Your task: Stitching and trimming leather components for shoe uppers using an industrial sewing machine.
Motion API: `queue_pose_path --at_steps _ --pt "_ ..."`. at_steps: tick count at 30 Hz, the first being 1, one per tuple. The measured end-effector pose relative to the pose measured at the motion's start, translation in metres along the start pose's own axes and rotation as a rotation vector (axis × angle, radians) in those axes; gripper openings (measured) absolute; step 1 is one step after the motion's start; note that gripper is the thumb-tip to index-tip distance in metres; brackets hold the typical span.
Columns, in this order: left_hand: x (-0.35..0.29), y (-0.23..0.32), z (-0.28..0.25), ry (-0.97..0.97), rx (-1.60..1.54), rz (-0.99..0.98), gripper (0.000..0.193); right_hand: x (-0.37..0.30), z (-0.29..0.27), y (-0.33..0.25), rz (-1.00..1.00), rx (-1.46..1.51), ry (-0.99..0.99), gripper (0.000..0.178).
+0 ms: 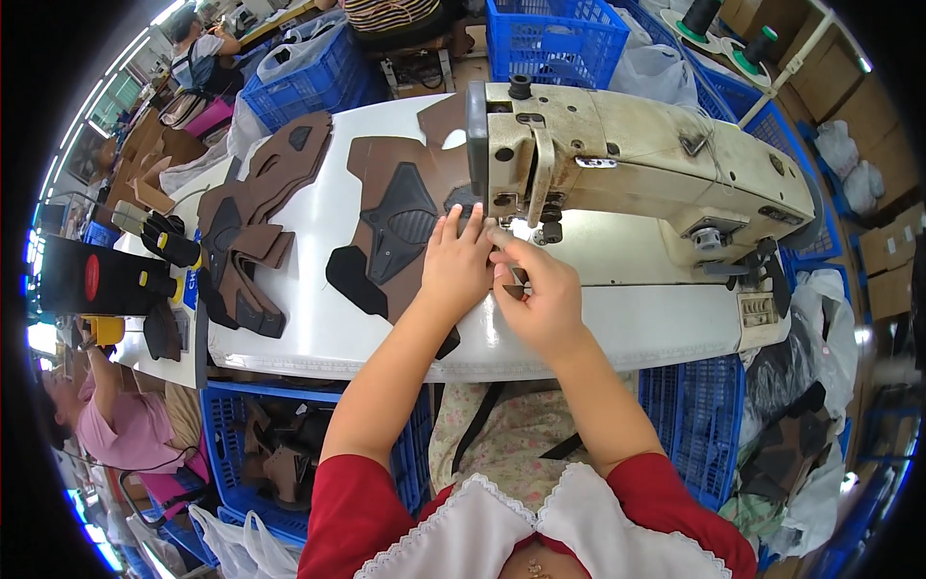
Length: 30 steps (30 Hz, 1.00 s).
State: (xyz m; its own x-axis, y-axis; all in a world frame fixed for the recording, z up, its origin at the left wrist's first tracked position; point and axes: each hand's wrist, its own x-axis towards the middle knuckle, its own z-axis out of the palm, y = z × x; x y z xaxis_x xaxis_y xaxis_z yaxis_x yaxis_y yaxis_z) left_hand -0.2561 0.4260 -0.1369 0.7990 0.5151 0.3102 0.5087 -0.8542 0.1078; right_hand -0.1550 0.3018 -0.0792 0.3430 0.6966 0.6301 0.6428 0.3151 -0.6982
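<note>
A beige industrial sewing machine (617, 145) stands on a white table, its needle area just beyond my fingertips. My left hand (457, 259) lies with fingers stretched out on a brown sheet piece (381, 159), close to the presser foot. That piece carries a raised black patch (400, 222) and a black padded end (355, 280). Beside it my right hand (542, 289) is closed, thumb and fingers pinching a small dark brown edge (518, 278). Whether this edge belongs to the same piece is hidden by my fingers.
A stack of similar brown and black pieces (280, 174) lies on the left of the table. Blue crates (559, 43) stand behind, with another crate (227, 463) below the front edge. At left, a person in pink (130, 429) sits by a black machine (96, 275).
</note>
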Motion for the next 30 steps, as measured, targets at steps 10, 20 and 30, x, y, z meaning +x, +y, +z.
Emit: queue_pose_path --at_steps 10,20,30 --pt "-0.013 -0.033 -0.018 -0.070 0.191 -0.251 0.058 -0.009 -0.045 -0.023 0.371 -0.067 -0.368 0.057" --pt "-0.028 -0.056 -0.016 0.051 0.148 -0.186 0.057 -0.012 0.009 0.029 0.235 -0.194 -0.399 0.046" --pt "-0.035 -0.060 -0.015 0.187 0.013 -0.189 0.053 0.021 0.070 0.036 0.175 -0.671 -0.445 0.040"
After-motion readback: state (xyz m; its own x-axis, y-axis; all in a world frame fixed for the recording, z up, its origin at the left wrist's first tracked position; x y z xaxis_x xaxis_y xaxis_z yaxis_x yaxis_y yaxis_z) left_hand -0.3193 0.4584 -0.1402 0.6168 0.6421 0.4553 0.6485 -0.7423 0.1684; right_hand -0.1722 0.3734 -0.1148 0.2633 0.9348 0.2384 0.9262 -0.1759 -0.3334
